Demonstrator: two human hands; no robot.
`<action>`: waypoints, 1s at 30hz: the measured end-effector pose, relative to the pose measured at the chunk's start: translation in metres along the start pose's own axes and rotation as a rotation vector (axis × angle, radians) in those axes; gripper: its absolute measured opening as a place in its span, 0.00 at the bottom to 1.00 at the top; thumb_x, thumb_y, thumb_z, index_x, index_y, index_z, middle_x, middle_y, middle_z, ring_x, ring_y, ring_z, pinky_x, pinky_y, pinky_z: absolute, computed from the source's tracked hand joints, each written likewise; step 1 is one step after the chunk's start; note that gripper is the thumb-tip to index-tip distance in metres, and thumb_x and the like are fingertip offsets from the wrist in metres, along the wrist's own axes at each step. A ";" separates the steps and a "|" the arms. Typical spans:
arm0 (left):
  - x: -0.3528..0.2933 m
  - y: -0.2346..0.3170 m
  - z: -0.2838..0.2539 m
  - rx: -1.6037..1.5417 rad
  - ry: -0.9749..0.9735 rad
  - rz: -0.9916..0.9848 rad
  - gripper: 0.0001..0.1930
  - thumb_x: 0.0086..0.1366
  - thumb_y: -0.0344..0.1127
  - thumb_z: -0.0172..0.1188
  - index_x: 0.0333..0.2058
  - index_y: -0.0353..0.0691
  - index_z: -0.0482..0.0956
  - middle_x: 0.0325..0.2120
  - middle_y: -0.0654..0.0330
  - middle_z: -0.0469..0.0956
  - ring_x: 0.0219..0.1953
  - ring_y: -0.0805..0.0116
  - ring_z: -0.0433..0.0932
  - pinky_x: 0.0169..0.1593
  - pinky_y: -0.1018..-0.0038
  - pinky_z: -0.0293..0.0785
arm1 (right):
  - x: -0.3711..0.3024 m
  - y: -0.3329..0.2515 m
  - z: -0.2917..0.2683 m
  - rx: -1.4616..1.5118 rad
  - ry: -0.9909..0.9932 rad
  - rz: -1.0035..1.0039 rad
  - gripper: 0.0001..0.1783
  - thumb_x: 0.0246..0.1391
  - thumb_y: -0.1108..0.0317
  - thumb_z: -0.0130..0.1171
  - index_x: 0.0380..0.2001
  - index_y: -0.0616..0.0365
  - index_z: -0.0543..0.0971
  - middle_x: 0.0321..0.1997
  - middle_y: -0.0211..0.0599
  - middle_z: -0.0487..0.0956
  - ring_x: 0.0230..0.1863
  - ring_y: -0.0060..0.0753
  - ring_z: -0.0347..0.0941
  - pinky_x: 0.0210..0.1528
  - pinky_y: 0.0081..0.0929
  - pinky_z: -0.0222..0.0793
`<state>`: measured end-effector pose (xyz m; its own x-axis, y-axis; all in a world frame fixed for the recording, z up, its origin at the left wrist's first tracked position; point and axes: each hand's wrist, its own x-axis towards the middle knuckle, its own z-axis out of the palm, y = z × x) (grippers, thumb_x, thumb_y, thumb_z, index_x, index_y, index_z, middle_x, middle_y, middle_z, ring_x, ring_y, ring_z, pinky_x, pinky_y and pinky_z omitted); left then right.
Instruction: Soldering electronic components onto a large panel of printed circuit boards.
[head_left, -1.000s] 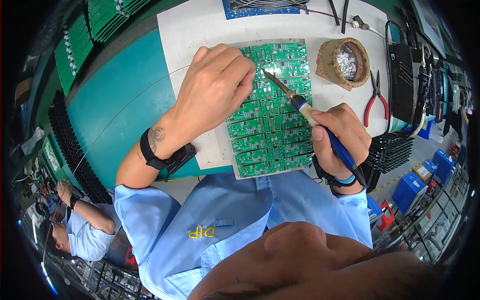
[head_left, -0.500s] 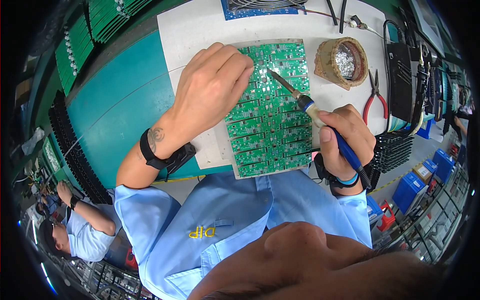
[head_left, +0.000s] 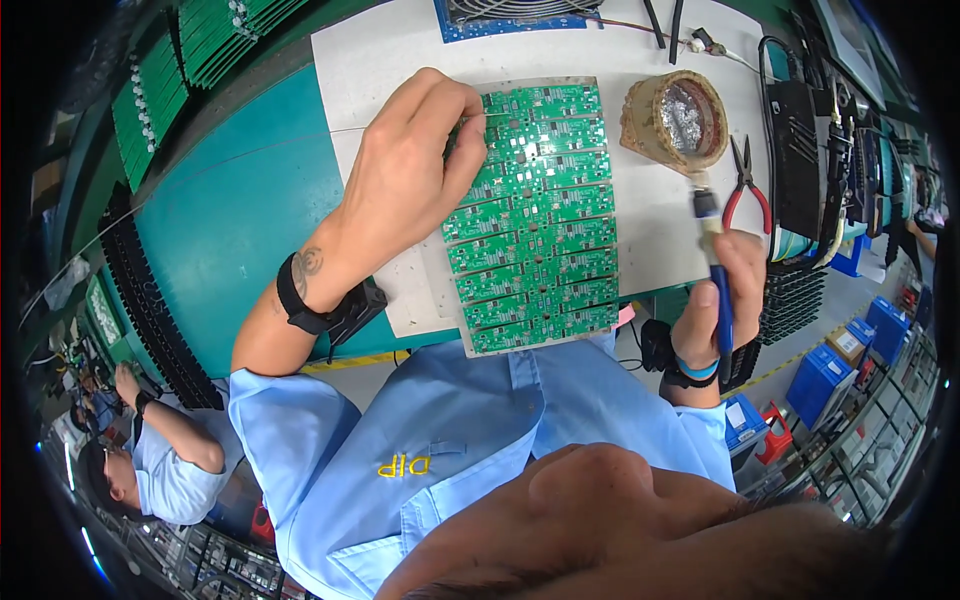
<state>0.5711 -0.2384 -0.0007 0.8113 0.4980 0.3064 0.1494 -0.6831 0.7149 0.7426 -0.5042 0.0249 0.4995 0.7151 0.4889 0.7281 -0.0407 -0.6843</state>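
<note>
My left hand [head_left: 415, 160] is pinched shut on a thin solder wire [head_left: 346, 129] that trails off to the left; a short end pokes out over the board. Beneath it lies a panel of green circuit boards [head_left: 540, 225] on a pale backing. My right hand [head_left: 735, 290] grips a soldering iron [head_left: 708, 215] with a blue handle. The iron points up at the near rim of a brown round pot [head_left: 648, 118] containing silvery crumpled metal; its tip is hidden at the pot.
Right of the pot lie red-handled pliers [head_left: 746, 190], beside a dark equipment box [head_left: 798, 150]. A fan [head_left: 520, 10] stands at the far edge. Green boards stand stacked at the far left [head_left: 215, 45]. Another person [head_left: 180, 455] works at lower left.
My right hand has drawn the soldering iron off the board and swung it right to the pot. My left hand has shifted slightly left with the wire; the board panel has slid slightly left.
</note>
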 end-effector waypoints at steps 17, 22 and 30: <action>0.003 -0.005 -0.003 0.264 -0.021 0.196 0.08 0.57 0.24 0.71 0.35 0.41 0.83 0.33 0.65 0.80 0.37 0.63 0.77 0.41 0.66 0.66 | 0.038 -0.002 0.031 0.149 -0.265 -0.033 0.15 0.54 0.75 0.69 0.46 0.66 0.87 0.35 0.43 0.86 0.34 0.42 0.80 0.44 0.35 0.72; 0.003 -0.006 -0.002 0.255 -0.030 0.191 0.09 0.57 0.24 0.72 0.35 0.41 0.83 0.33 0.64 0.80 0.37 0.63 0.77 0.41 0.67 0.66 | 0.039 -0.002 0.033 0.153 -0.262 -0.038 0.16 0.53 0.75 0.69 0.46 0.66 0.87 0.35 0.42 0.86 0.34 0.42 0.80 0.44 0.35 0.72; 0.002 -0.009 0.000 0.197 -0.032 0.203 0.09 0.58 0.23 0.71 0.36 0.39 0.83 0.33 0.62 0.80 0.37 0.61 0.76 0.41 0.66 0.67 | 0.041 -0.004 0.032 0.138 -0.286 -0.054 0.16 0.53 0.75 0.69 0.46 0.65 0.87 0.35 0.42 0.86 0.34 0.42 0.80 0.44 0.36 0.72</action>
<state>0.5715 -0.2313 -0.0059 0.8530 0.3250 0.4084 0.0860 -0.8593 0.5041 0.7453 -0.4528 0.0299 0.2956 0.8816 0.3679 0.6696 0.0834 -0.7381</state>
